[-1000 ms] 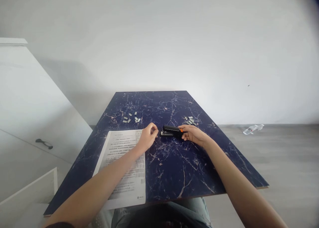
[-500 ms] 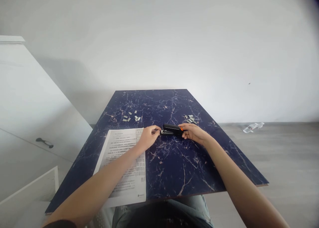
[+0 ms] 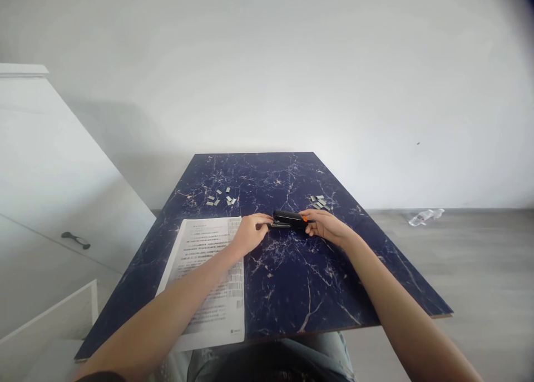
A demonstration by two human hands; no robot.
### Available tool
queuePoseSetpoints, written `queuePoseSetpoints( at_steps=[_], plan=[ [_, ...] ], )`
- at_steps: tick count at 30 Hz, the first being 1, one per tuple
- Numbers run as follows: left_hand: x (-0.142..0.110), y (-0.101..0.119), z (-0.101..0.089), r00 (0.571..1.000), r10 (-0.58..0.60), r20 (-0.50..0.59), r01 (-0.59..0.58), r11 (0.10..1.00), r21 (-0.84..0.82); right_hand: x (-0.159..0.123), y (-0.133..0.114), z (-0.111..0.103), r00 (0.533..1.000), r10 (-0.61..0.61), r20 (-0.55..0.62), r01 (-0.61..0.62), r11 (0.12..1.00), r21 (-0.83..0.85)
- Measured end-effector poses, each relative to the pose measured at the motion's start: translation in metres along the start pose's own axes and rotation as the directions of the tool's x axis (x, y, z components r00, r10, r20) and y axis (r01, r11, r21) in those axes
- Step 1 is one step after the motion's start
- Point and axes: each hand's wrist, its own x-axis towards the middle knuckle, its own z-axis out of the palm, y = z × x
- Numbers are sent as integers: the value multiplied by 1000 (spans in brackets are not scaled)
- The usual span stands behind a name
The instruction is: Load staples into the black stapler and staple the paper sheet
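A black stapler (image 3: 288, 218) with an orange part at its rear lies sideways over the dark blue table (image 3: 283, 293), its jaws apart toward the left. My right hand (image 3: 325, 225) is closed around its rear end. At the front end, the fingers of my left hand (image 3: 252, 232) pinch at the stapler's lower arm; whether a small piece sits between them is hidden. Printed paper sheets (image 3: 204, 259) lie under my left forearm.
Several small staple strips (image 3: 221, 197) are scattered beyond the paper, and another group of staple strips (image 3: 320, 202) lies behind my right hand. A clear plastic bottle (image 3: 426, 217) is on the floor by the wall. A white cabinet (image 3: 54, 176) stands at the left.
My left fingers have shifted slightly right, further over the stapler's front end. My right hand keeps its hold, and the view has tilted a little.
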Motion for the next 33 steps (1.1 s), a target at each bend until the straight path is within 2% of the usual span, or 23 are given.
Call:
queuePoseSetpoints(
  at_steps=[4,7,10,12,13,16,19,21,23,25,28,30,33],
  plan=[
    [-1,3,-2,994,-37,-102,36,999,-15,-3,-2,4,1000,-20,8,21,999,-41],
    [-1,3,-7,976,-113,-187,112,994,-16,-7,-7,11,984,-166,-61,150,968,-202],
    [0,-1,-10,970,-148,-194,145,989,-30,-11,-14,16,892,-424,-156,335,852,-401],
    [0,-3,-10,974,-154,-163,151,988,-30,-11,-16,16,843,-508,-176,396,808,-435],
    [0,-4,-9,977,-157,-144,155,988,-25,-11,-16,15,841,-513,-172,404,807,-430],
    [0,-6,-5,984,-150,-94,150,989,-5,-9,-14,9,879,-455,-142,370,840,-397],
    [0,-8,-3,989,-107,-99,109,994,12,-7,-12,5,922,-373,-104,313,876,-368],
    [1,-9,-3,989,-83,-121,86,996,19,-7,-12,4,932,-359,-57,307,861,-406],
    [2,-10,-4,986,-71,-154,75,997,25,-7,-12,8,913,-408,2,350,781,-517],
    [2,-11,-4,980,-62,-187,69,997,29,-8,-12,15,873,-482,77,418,655,-630],
    [3,-11,-4,981,-58,-186,64,998,28,-8,-9,30,821,-547,164,489,526,-696],
    [2,-11,-3,985,-63,-160,68,997,26,-6,-7,37,815,-559,154,490,522,-698],
    [1,-11,-2,990,-69,-120,71,997,8,-3,-5,36,839,-534,105,459,590,-664]
  ],
)
